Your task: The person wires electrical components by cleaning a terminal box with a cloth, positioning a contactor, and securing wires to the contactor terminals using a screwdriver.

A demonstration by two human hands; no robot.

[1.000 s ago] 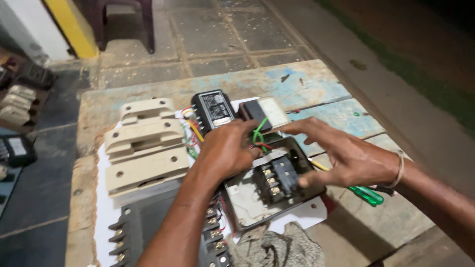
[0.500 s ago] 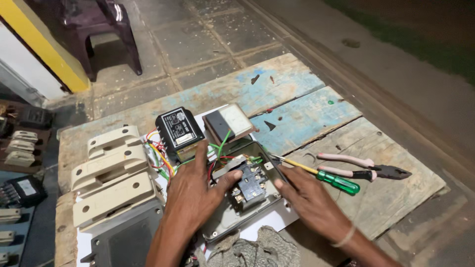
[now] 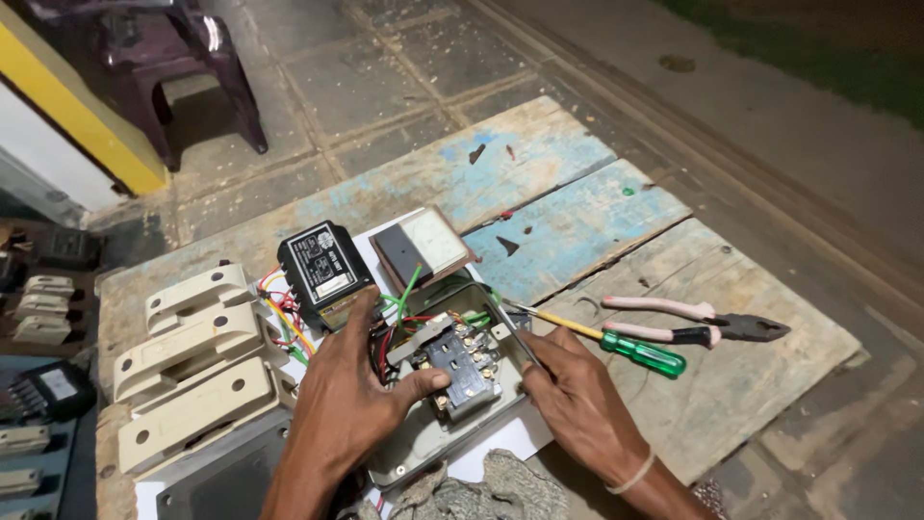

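switch block (image 3: 460,371): dark, inside open grey box (image 3: 423,448), centre of wooden board (image 3: 577,221)
left hand (image 3: 348,409): thumb pressed on block, fingers curled
right hand (image 3: 577,395): pinching thin tool (image 3: 520,337)
nearby: green screwdriver (image 3: 626,349), pink pliers (image 3: 693,323), black relay (image 3: 322,265)

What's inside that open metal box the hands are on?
Inside the open grey metal box sit a dark switch block with screw terminals and red and green wires. The left hand covers the box's left part, so what lies there cannot be seen.
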